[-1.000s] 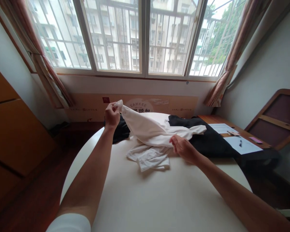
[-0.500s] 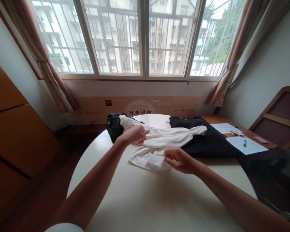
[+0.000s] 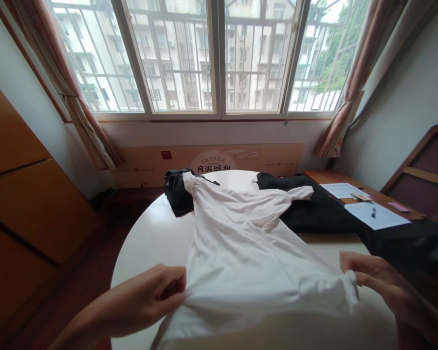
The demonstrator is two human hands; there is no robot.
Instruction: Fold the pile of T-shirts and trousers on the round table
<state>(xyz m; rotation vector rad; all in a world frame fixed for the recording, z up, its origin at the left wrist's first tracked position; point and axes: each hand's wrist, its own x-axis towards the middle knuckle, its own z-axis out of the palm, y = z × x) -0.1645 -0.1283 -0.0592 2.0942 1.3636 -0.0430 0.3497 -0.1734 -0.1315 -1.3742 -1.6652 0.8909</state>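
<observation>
A white short-sleeved shirt (image 3: pixel 237 243) is stretched out across the round white table (image 3: pixel 142 243), its hem pulled toward me. My left hand (image 3: pixel 156 294) pinches the cloth at the near left side. At the near right, my right hand (image 3: pixel 377 277) grips the bottom corner, where the fabric bunches up. The shirt's two sleeves lie at the far end, the left one beside a crumpled black item (image 3: pixel 177 197) and the right one over black folded cloth (image 3: pixel 314 209).
A wooden side table (image 3: pixel 310 177) at the right holds papers (image 3: pixel 377 215), a pen and a pink slip (image 3: pixel 399 207). A long printed box (image 3: pixel 277 163) stands below the window. A brown-framed chair (image 3: pixel 419 170) is at far right.
Both hands have moved toward me and apart, drawing the bunched white shirt open. Its lower part now spreads down over the near side of the table.
</observation>
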